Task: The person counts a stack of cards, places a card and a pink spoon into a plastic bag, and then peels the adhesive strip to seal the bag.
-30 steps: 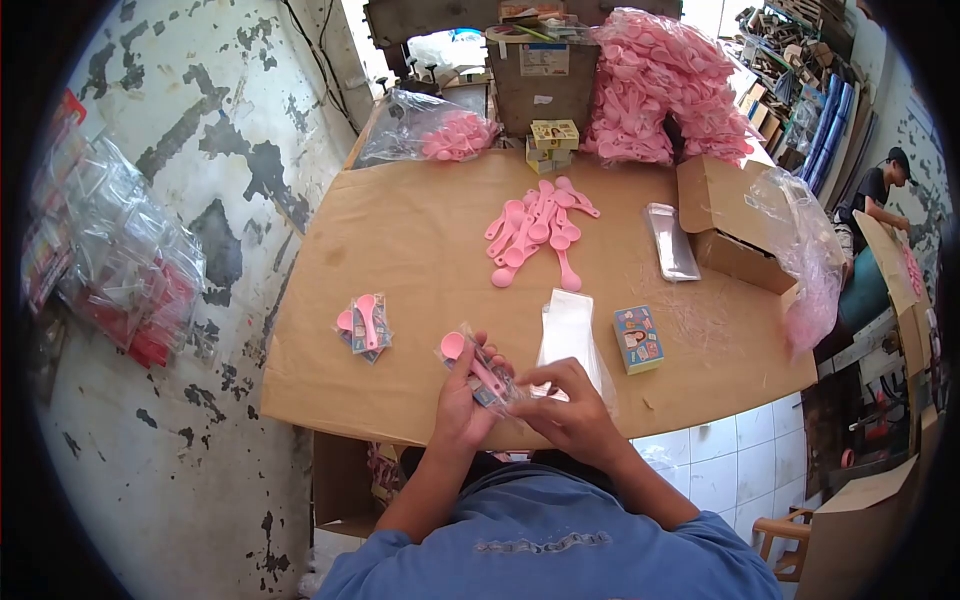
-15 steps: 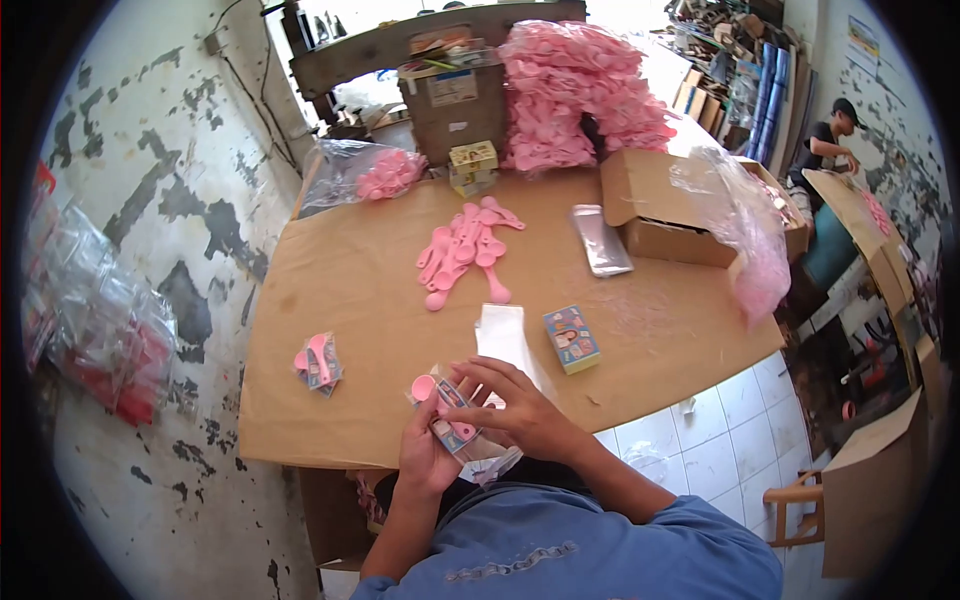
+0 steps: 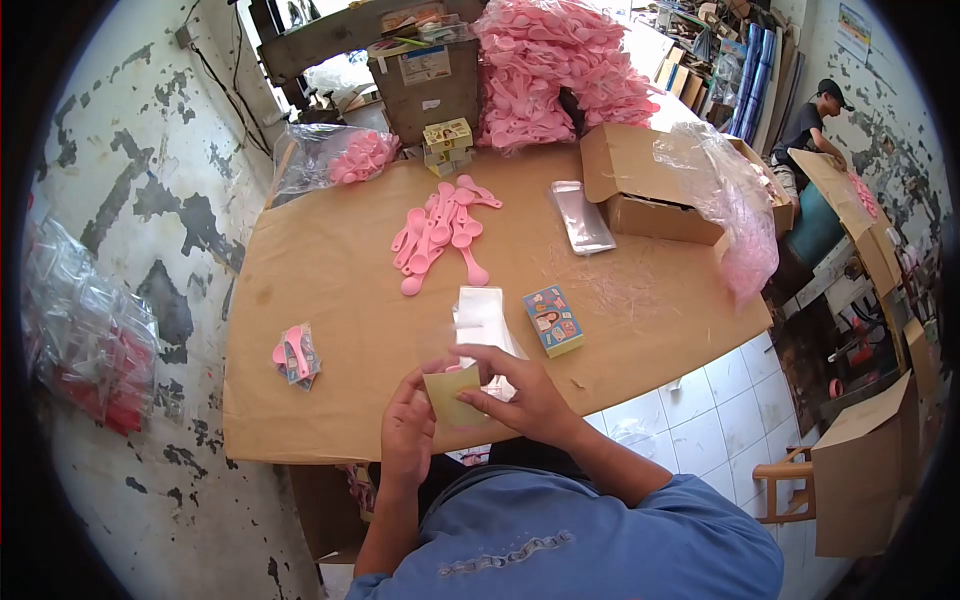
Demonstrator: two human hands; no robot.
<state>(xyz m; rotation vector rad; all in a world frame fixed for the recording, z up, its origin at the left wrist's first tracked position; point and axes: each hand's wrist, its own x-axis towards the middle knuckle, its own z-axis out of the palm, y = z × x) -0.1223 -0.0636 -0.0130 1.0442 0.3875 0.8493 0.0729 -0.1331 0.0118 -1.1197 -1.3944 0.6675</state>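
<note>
Between both hands is a card packet (image 3: pixel 452 398), its plain yellowish back facing up. My left hand (image 3: pixel 408 430) grips its left edge, and my right hand (image 3: pixel 512 395) pinches its right side with the thumb on top. A bit of pink shows above the card; the rest of what lies under it is hidden. Just beyond the hands lie clear plastic sleeves (image 3: pixel 482 318), with a stack of printed cards (image 3: pixel 553 320) to their right. Pink spoons (image 3: pixel 440 232) form a loose pile farther back. Packed spoons with cards (image 3: pixel 297 356) rest at the left.
At the back are a large heap of pink spoons (image 3: pixel 555 80), a bagged bunch (image 3: pixel 362 156) and small boxes (image 3: pixel 447 145). A silvery sleeve stack (image 3: pixel 582 218) lies beside an open carton (image 3: pixel 655 190). Another person (image 3: pixel 812 135) works at the far right.
The packet in my hands has turned over, from its printed side with a pink spoon to its plain back. The camera view has shifted slightly.
</note>
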